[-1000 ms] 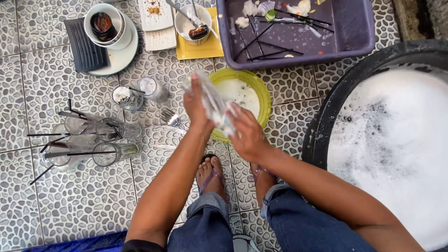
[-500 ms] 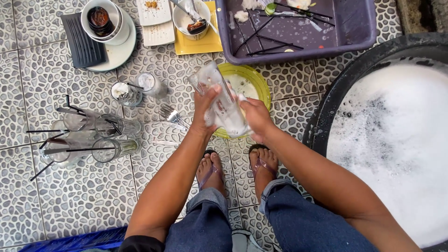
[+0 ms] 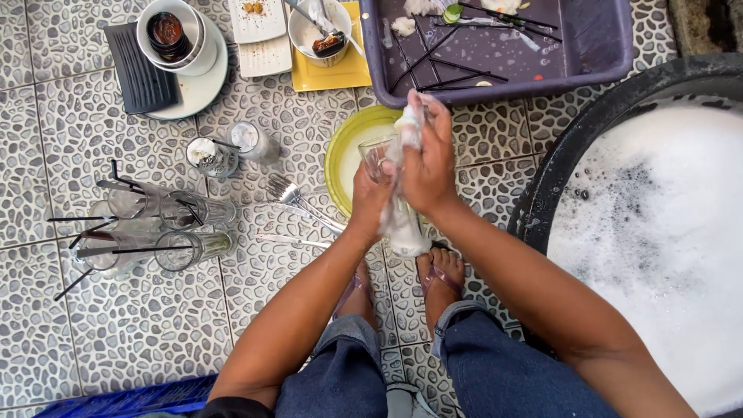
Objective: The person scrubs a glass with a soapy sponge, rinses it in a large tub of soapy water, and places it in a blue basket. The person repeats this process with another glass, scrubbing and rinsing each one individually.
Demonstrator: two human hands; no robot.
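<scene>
Holding a tall clear glass upright-ish between both hands, above the yellow-green plate and the person's sandalled feet. Left hand was wrapped round the glass's left side, fingers curled together against the wall. Right hand gripped the other side, fingers pressed together and clamped over a soapy whitish sponge or cloth at the rim; could not tell which it was. Foam ran down to the glass base.

Surroundings on the pebble-pattern tiled floor:
- Black tub full of suds, right of the hands, just beside the right forearm.
- Purple plastic basin above the hands, with black straws and food scraps inside.
- Fork and a knife lay just left of the left wrist.
- Several empty glasses lay on their sides further left, black straws among them.
- Top left: white plate with stacked bowls and a dark ribbed tray.
- Yellow square plate beside the basin carried a bowl with a spoon.
</scene>
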